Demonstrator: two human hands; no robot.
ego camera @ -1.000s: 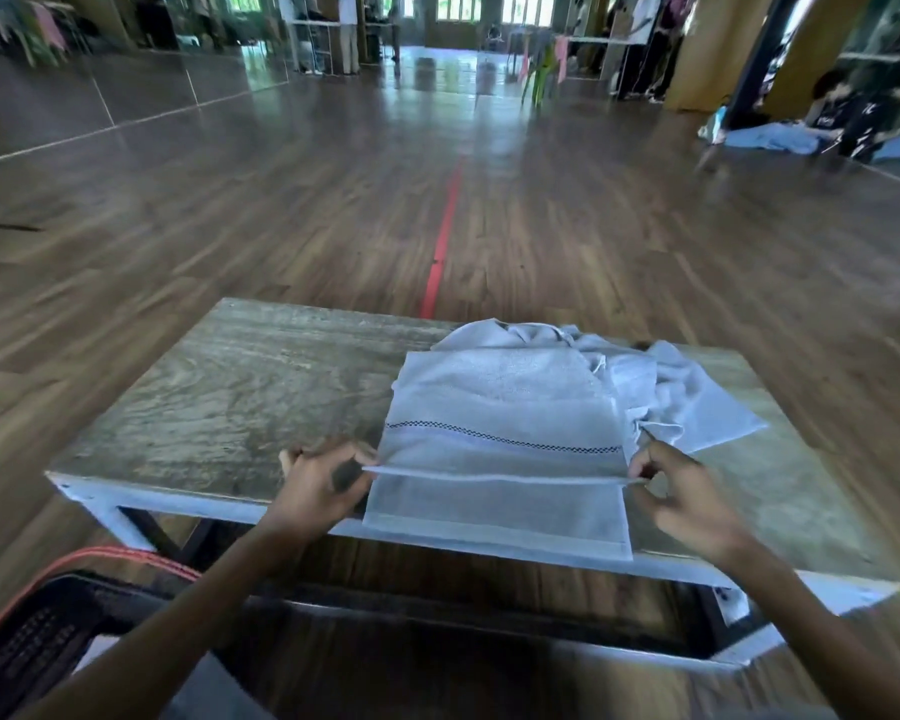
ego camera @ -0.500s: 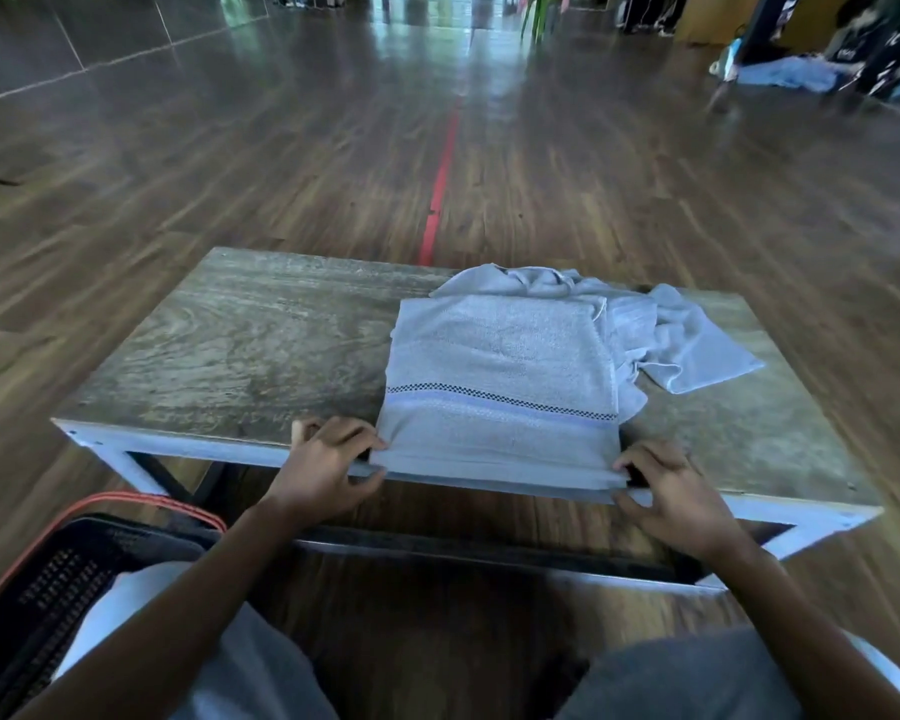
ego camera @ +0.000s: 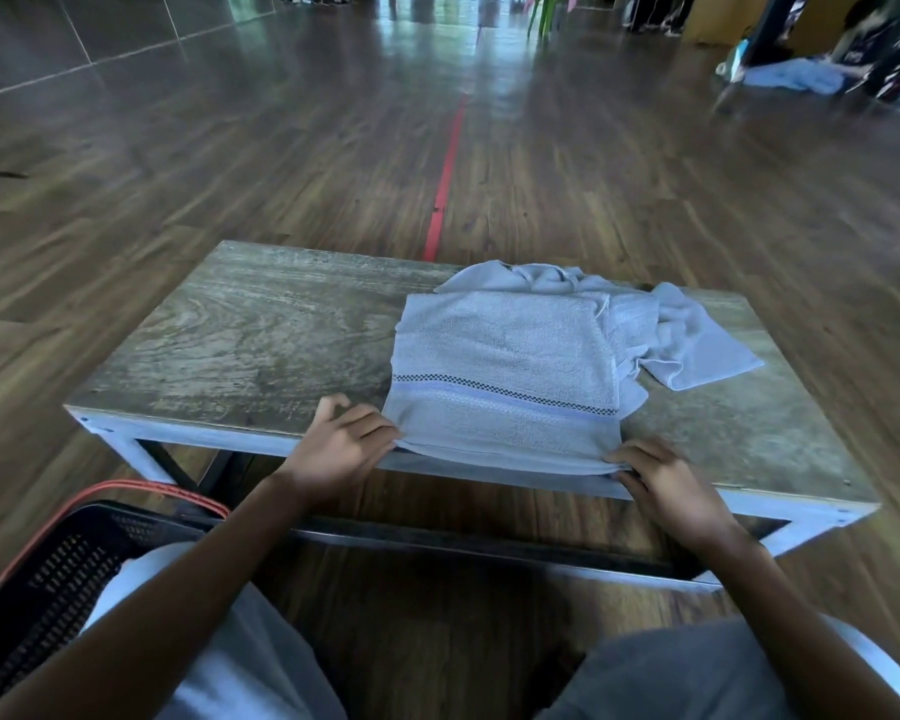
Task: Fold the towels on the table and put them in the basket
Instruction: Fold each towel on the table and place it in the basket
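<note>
A light blue towel [ego camera: 505, 366] with a dark checked stripe lies folded flat on the low wooden table [ego camera: 261, 335], its near edge at the table's front rim. My left hand [ego camera: 341, 444] pinches its near left corner. My right hand [ego camera: 666, 485] pinches its near right corner. A second, crumpled blue towel [ego camera: 687, 335] lies behind and to the right of it, partly under it. The black basket [ego camera: 58, 569] with an orange rim stands on the floor at the lower left, partly hidden by my left knee.
The table's left half is bare wood. A red tape line [ego camera: 445, 174] runs away across the wooden floor. Far at the upper right a person [ego camera: 874, 39] sits by a heap of blue cloth [ego camera: 796, 75].
Both hands have brought the towel's near edge down from above the table to its front rim, so the fold now lies flat. The camera has tilted further down.
</note>
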